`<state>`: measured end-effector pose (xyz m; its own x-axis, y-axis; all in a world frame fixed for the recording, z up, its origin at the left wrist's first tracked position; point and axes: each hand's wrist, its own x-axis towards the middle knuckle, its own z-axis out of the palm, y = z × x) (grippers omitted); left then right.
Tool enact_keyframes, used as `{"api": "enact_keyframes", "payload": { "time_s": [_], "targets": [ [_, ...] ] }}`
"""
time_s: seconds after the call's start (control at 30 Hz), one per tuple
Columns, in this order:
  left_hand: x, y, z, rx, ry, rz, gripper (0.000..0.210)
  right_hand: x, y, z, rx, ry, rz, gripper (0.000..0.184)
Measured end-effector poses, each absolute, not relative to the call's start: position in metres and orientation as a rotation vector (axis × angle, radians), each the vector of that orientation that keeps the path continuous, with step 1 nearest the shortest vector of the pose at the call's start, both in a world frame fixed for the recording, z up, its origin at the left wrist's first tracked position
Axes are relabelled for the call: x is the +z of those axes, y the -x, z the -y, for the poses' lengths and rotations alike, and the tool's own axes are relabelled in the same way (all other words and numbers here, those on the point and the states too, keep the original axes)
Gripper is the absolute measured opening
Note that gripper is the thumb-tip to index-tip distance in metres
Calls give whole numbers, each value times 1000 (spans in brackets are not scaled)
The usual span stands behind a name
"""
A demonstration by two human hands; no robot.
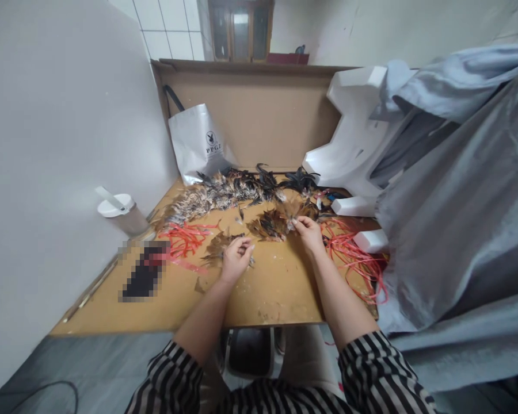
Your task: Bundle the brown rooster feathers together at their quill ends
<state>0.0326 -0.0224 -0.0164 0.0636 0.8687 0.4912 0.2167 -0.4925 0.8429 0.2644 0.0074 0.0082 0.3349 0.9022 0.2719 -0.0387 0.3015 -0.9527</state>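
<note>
Near the middle of the table, my left hand [236, 259] is closed around a small bunch of brown feathers [219, 246], which fan out to the left of the fingers. My right hand [308, 232] pinches a brown feather [292, 214] by its pale end, over the right edge of a loose pile of brown feathers [267, 225]. A long heap of black, brown and white feathers [224, 192] lies behind both hands. Dark feathers [300, 179] sit at its right end.
Red plastic strips lie in a left bundle [185, 238] and a right bundle [354, 259]. A lidded cup [123, 214] stands at the left wall, a silver bag [198, 141] behind. White foam [354, 132] and grey cloth [461, 201] border the right side. A pixelated dark object [145, 273] lies front left.
</note>
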Motion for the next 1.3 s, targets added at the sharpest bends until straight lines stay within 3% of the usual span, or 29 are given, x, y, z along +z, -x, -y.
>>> {"api": "enact_keyframes", "payload": {
  "time_s": [0.23,0.47,0.87,1.13,1.2,1.3],
  "targets": [
    [-13,-31,24,1475,-1937,-1077,16,-24,-286,-14,762,1358,1179,28],
    [-13,-30,24,1457,-2005,-1071,14,-37,-289,-21,477,1615,1351,21],
    [-11,-27,23,1538,-2007,-1139,15,-33,-279,-17,380,1538,1127,28],
    [-4,-27,31,1529,-2221,-1081,12,4,-256,13,208,1348,1014,32],
    [0,-33,40,1478,-2320,-969,11,15,-236,25,384,1238,1068,27],
    [5,-45,54,1370,-2370,-770,12,26,-200,39,954,1062,1208,26]
  ]
}}
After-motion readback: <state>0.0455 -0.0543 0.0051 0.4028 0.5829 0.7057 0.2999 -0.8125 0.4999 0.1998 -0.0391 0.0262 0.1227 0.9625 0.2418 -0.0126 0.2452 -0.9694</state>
